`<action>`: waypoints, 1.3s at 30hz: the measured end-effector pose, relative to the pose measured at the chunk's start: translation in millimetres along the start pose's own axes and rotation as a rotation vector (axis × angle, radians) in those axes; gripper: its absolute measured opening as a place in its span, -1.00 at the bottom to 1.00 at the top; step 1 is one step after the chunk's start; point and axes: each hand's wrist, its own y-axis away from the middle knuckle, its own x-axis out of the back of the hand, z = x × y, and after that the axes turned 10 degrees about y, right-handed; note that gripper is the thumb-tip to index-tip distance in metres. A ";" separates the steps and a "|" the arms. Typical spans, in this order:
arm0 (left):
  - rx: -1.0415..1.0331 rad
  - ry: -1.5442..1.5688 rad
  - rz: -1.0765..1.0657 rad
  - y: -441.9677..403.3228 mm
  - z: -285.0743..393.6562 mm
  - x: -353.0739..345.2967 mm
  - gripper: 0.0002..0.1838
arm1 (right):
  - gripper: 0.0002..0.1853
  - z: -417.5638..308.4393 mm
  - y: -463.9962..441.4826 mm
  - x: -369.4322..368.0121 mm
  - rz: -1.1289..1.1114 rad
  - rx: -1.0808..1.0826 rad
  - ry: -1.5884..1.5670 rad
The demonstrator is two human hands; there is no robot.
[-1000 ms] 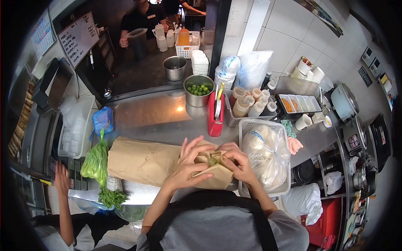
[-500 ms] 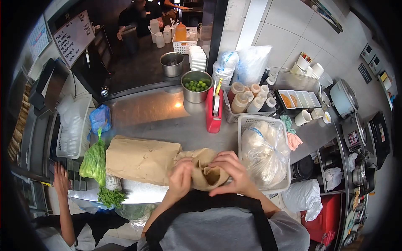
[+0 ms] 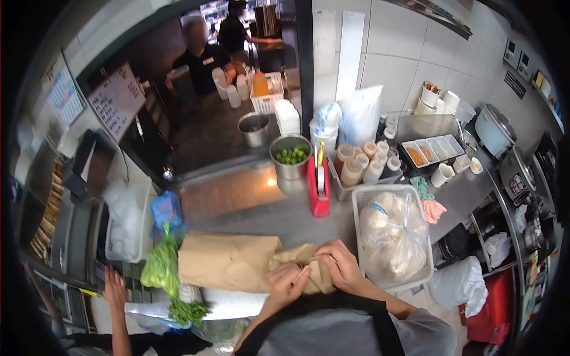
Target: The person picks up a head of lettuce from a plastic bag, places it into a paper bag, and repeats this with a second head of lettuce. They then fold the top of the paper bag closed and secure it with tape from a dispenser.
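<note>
A large brown paper bag [image 3: 228, 261] lies on its side along the front of the steel counter [image 3: 237, 204], its crumpled mouth at the right end. My left hand [image 3: 288, 282] pinches the near left part of that mouth. Across from it, my right hand [image 3: 338, 265] grips the rim at the right, fingers bent over the paper. The rim is drawn together between them, and whatever is inside is hidden. At the bag's left end rest a plastic bag of green vegetables [image 3: 160, 265] and a bunch of leafy herbs [image 3: 187, 311].
To my right stands a white basket [image 3: 354, 216] with a knotted plastic bag of pale contents [image 3: 393, 237]. Behind are a red tape dispenser [image 3: 319, 196], a pot of limes [image 3: 291, 163] and several sauce bottles [image 3: 352, 171]. A co-worker's hand [image 3: 115, 289] is at the left; people stand beyond the pass.
The bag's mouth, round and open before, is now gathered between my hands. My left hand has moved down along the rim. The head view has shifted, so everything sits lower and farther right.
</note>
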 end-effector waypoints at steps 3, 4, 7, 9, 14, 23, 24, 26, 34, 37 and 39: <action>-0.010 0.012 0.006 -0.6 -1.8 -3.0 -0.80 | -0.66 -14.6 -14.5 19.5 -0.180 0.119 0.157; -0.002 -0.007 -0.006 -0.8 -2.4 -4.1 -0.81 | -0.58 -18.4 -16.3 22.0 -0.202 0.134 0.197; -0.025 -0.024 0.045 -5.1 2.0 -10.0 -0.86 | -0.51 -21.6 -17.8 24.4 -0.241 0.152 0.278; 0.000 -0.013 0.036 -5.1 1.8 -8.5 -0.88 | -0.58 -11.8 -20.2 25.0 -0.243 0.177 0.228; 0.140 -0.040 -0.022 -0.6 1.0 -5.7 -0.89 | -0.82 -5.3 -20.7 29.2 -0.234 0.136 0.196; 0.175 -0.117 -0.096 -16.3 1.3 -14.6 -0.80 | -0.84 16.3 -12.8 24.6 -0.154 -0.021 0.106; 0.112 -0.132 -0.070 -15.0 -6.4 -17.7 -0.77 | -0.82 14.7 -13.8 28.6 -0.199 -0.088 0.053; 0.182 -0.152 -0.122 -13.0 -10.3 -15.0 -0.82 | -0.75 18.2 -26.1 37.5 -0.322 -0.043 0.038; 0.303 -0.119 -0.116 -30.0 -11.9 -11.4 -0.78 | -0.66 43.2 -54.1 26.5 -0.657 -0.125 -0.120; 0.390 -0.091 -0.115 -36.5 -8.2 -11.9 -0.83 | -0.68 44.4 -44.2 16.4 -0.550 -0.111 -0.091; 0.328 -0.094 -0.120 -36.3 -14.7 -14.6 -0.86 | -0.71 44.5 -34.8 10.6 -0.429 -0.106 -0.153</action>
